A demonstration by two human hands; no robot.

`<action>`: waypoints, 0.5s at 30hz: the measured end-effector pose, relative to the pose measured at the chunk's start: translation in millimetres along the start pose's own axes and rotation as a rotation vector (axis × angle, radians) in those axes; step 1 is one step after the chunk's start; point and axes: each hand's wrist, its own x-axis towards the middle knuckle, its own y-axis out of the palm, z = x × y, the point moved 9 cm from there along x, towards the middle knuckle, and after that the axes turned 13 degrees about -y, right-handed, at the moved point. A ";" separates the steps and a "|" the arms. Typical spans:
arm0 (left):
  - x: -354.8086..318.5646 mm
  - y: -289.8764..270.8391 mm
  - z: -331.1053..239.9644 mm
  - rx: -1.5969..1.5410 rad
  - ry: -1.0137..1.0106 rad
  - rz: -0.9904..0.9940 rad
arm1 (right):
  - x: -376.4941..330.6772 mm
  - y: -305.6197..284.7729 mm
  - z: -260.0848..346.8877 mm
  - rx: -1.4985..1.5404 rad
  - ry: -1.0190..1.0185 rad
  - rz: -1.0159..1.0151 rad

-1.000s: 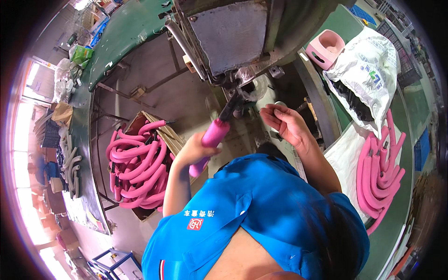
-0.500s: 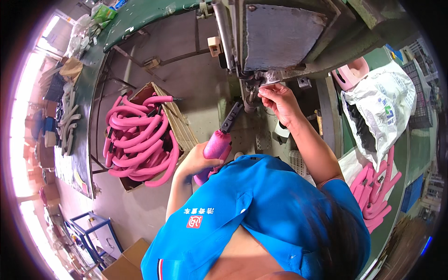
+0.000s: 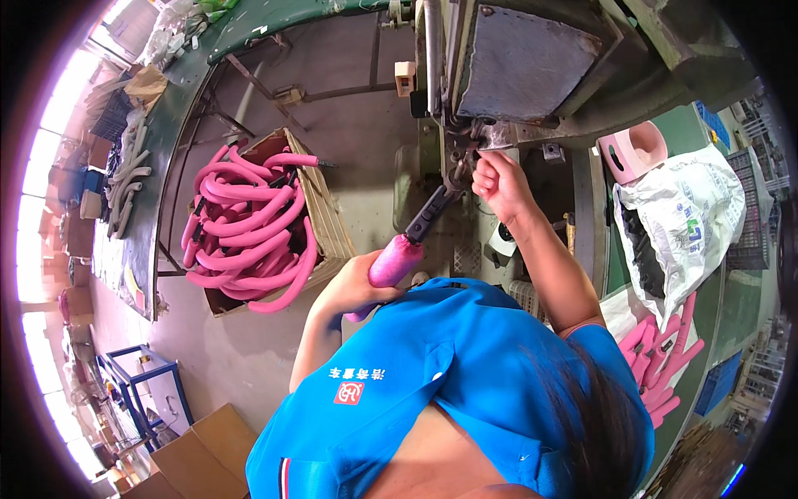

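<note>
My left hand (image 3: pixel 353 287) is wrapped round a pink foam-covered tube (image 3: pixel 394 263), close to my waist. From the tube's far end sticks a flat black fitting (image 3: pixel 427 214) with holes. Its tip reaches the metal tooling (image 3: pixel 460 154) under the machine head (image 3: pixel 528 62); whether it sits inside the tooling I cannot tell. Just right of that tooling is my right hand (image 3: pixel 503 190), its fingers curled in and the fingertips beside a small shiny metal tray (image 3: pixel 497 141). Anything between those fingers is hidden.
On the left, a cardboard box (image 3: pixel 328 224) holds several bent pink tubes (image 3: pixel 258 220). A green bench (image 3: pixel 179 108) runs behind it. To the right are a white sack (image 3: pixel 686 220), a pink container (image 3: pixel 633 152) and more pink tubes (image 3: pixel 665 353). A blue frame cart (image 3: pixel 145 387) stands lower left.
The tube's black fitting has moved up and right to the machine's tooling. My right hand has dropped slightly, and its fingers have curled in more. The whole view has shifted a little.
</note>
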 end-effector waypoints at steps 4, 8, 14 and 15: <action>-2.2 14.8 -9.1 0.044 0.042 0.091 | -29.7 1.3 5.0 -0.118 0.103 0.112; 1.4 29.6 -22.5 0.300 -0.062 0.167 | -70.5 54.7 24.3 -0.764 -0.099 0.635; -6.9 2.9 -48.0 0.382 0.366 -0.482 | -80.3 56.0 27.4 -1.111 -0.142 0.631; -12.0 4.3 -52.3 0.410 0.409 -0.494 | -85.3 55.4 28.0 -1.126 -0.093 0.629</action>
